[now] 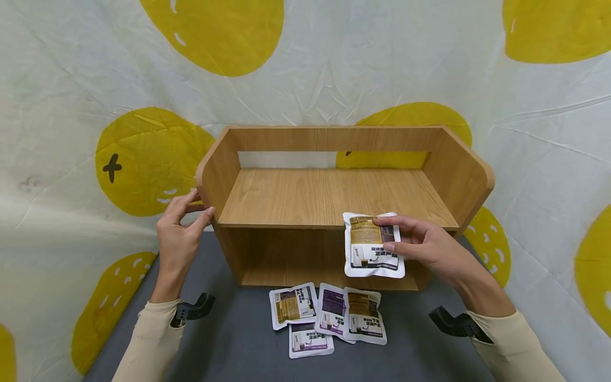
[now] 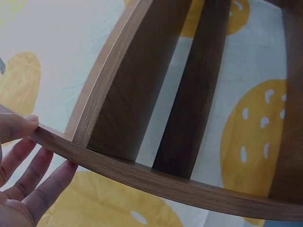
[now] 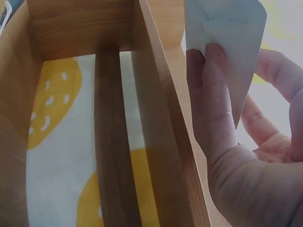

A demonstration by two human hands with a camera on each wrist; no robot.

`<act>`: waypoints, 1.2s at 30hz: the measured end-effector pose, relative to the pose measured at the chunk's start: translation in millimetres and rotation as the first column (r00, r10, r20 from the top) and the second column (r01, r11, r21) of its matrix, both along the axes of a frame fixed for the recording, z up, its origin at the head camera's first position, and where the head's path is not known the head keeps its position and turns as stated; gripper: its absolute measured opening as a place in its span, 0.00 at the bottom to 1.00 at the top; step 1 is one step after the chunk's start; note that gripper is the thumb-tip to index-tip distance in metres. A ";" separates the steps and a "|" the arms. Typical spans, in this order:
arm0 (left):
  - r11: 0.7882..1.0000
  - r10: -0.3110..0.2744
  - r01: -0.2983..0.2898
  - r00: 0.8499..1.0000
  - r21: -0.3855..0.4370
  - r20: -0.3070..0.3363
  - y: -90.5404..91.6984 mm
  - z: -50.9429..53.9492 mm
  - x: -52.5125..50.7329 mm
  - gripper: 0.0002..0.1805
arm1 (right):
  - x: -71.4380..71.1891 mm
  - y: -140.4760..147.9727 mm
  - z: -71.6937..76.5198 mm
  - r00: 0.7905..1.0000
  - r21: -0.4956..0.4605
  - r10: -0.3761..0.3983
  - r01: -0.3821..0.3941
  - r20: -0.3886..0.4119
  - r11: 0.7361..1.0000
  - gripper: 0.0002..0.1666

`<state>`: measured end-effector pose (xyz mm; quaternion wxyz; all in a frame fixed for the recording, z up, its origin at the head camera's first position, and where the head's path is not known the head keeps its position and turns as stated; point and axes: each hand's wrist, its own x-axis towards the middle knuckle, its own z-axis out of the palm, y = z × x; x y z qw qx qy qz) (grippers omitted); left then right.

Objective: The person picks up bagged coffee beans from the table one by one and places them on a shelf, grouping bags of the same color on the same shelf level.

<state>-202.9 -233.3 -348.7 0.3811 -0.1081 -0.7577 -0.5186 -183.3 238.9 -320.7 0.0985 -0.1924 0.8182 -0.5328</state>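
My right hand (image 1: 429, 249) pinches a white sachet (image 1: 374, 257) with a gold and dark label, held up in front of the shelf's middle board. Its plain pale back (image 3: 227, 28) shows in the right wrist view. At the left side panel of the two-tier wooden shelf (image 1: 305, 196), my left hand (image 1: 179, 233) grips the front edge. Thumb and fingers (image 2: 57, 182) lie on opposite sides of that panel in the left wrist view. Several more sachets lie on the table before the shelf, partly overlapping: gold-labelled ones (image 1: 293, 305) and purple-labelled ones (image 1: 310, 339).
The shelf stands on a dark grey table (image 1: 238, 339). Behind and beside it hangs a white sheet (image 1: 324, 69) with yellow printed shapes. The shelf has an upper board between raised sides and a lower compartment (image 1: 291, 254).
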 end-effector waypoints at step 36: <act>1.000 0.005 -0.005 1.000 -0.001 0.007 -4.4 -0.5 -1.5 0.30 | -68.8 -62.5 37.1 0.992 -0.150 0.083 -0.069 0.091 0.986 0.32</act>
